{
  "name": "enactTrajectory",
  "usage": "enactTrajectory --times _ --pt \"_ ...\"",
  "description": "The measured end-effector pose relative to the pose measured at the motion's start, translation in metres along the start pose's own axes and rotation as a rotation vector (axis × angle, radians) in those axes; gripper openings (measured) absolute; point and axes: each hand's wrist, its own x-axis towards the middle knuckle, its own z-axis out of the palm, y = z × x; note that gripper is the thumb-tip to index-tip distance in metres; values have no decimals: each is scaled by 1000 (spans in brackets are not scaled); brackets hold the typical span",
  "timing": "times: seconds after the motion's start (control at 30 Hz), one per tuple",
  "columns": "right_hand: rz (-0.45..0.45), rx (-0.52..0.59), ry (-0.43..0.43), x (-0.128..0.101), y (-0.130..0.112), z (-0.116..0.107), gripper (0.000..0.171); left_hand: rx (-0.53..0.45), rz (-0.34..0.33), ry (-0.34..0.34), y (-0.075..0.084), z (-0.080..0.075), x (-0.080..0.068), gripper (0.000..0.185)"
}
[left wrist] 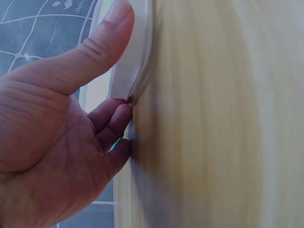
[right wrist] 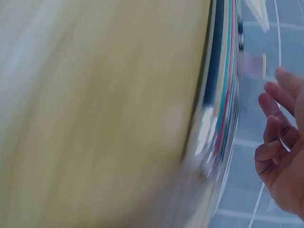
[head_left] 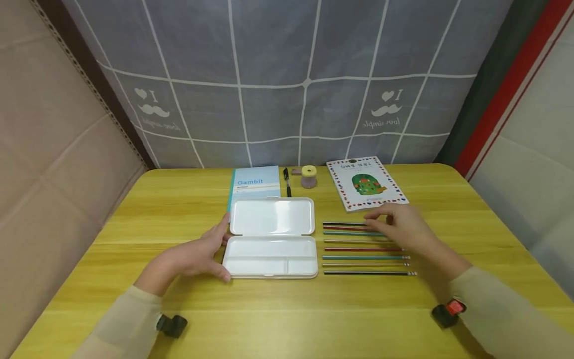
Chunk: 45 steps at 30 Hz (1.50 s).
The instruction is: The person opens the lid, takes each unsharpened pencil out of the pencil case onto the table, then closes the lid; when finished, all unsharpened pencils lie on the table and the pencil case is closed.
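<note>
A white pencil case lies with its lid folded back, its tray divided into compartments. My left hand rests along the case's left side, thumb at the front corner and fingertips near the hinge; the left wrist view shows the thumb extended beside the white wall. To the right of the case, several pencils in black, red, teal and gold lie in a row, among them a black pencil at the front. My right hand hovers over the far pencils, thumb and index finger close together. Nothing shows between its loosely bent fingers.
Behind the case lie a Gambit notebook partly under the lid, a black pen and a small yellow-topped container. A booklet with a green picture lies behind the pencils. A grey grid curtain hangs at the table's far edge.
</note>
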Motion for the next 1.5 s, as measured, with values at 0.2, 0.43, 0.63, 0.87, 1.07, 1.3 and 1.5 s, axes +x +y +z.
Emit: enactTrajectory --times 0.2,0.43,0.63,0.87,1.07,1.3,1.5 --pt "-106 89 -45 18 -25 20 48 -11 -1 7 -2 1 0 149" --pt "-183 102 -160 35 -49 40 86 -30 22 10 -5 4 4 150" --pt "-193 153 -234 44 -69 48 97 -17 17 14 -3 5 9 150" --pt "-160 271 -204 42 -76 49 92 -27 1 18 1 5 8 150" --pt "-206 375 -151 36 -78 44 78 -35 12 20 2 4 6 151" --pt "-308 432 -115 27 -81 42 76 -45 50 40 -1 4 3 152" --pt "-380 423 -104 14 -86 39 69 -37 60 48 -2 4 0 141"
